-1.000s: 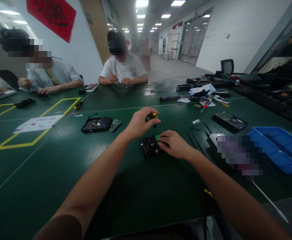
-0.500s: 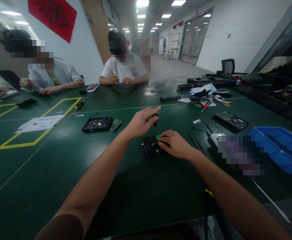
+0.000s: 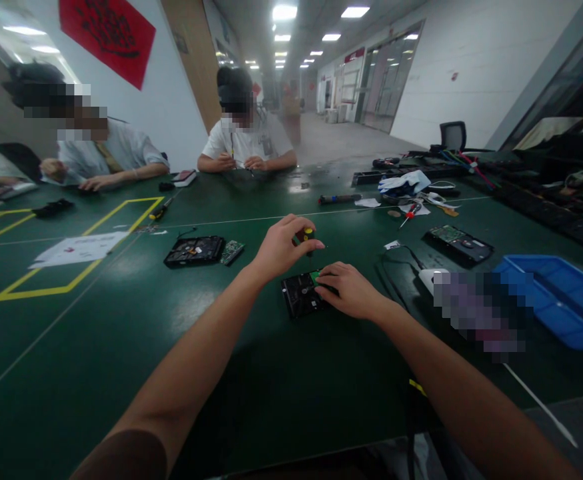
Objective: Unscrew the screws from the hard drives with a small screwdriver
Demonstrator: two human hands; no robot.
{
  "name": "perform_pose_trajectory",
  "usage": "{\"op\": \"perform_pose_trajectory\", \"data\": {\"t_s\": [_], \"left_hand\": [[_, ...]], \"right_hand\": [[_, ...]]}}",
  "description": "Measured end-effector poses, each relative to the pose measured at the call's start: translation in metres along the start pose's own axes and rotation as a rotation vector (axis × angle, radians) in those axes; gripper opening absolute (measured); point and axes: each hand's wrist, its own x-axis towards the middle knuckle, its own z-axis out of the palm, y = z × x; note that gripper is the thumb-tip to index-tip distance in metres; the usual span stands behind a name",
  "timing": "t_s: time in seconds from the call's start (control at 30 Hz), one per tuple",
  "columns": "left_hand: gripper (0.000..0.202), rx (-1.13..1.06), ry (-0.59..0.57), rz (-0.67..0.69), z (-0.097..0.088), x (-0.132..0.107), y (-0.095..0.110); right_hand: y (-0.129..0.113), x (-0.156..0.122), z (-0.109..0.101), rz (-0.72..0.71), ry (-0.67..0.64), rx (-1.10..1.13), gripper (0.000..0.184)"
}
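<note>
A black hard drive [image 3: 300,294] with a green circuit board lies on the green table [image 3: 121,347] in front of me. My left hand [image 3: 280,247] is closed around the yellow-and-black handle of a screwdriver [image 3: 310,235], held upright over the drive's far edge. My right hand [image 3: 350,289] lies on the drive's right part, fingers curled and pressing down on it.
A second opened drive [image 3: 193,250] with a loose green board [image 3: 232,251] lies to the left. Another drive [image 3: 460,241], a red screwdriver [image 3: 410,213] and cables lie to the right, a blue bin [image 3: 561,299] at far right. Two people work across the table. Yellow tape marks a rectangle [image 3: 76,247].
My left hand's fingers spread off the screwdriver handle half a second ago and have closed on it again, as in a twisting motion. My right hand stayed on the drive.
</note>
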Motion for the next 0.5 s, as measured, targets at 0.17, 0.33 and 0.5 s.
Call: {"op": "perform_pose_trajectory", "data": {"t_s": [0.17, 0.33, 0.5], "left_hand": [[0.027, -0.100, -0.074, -0.010, -0.0011, -0.0007, -0.0022], [0.045, -0.443, -0.275, -0.086, -0.0019, -0.0019, -0.0035], [0.046, -0.533, -0.322, -0.088, -0.0021, -0.0020, -0.0038]], "right_hand": [[0.0003, 0.0000, -0.0003, -0.005, 0.000, 0.011, 0.031], [0.0000, -0.0004, -0.0012, -0.002, 0.005, 0.023, 0.031], [0.0009, -0.0011, 0.0003, 0.005, 0.008, 0.023, 0.029]]}}
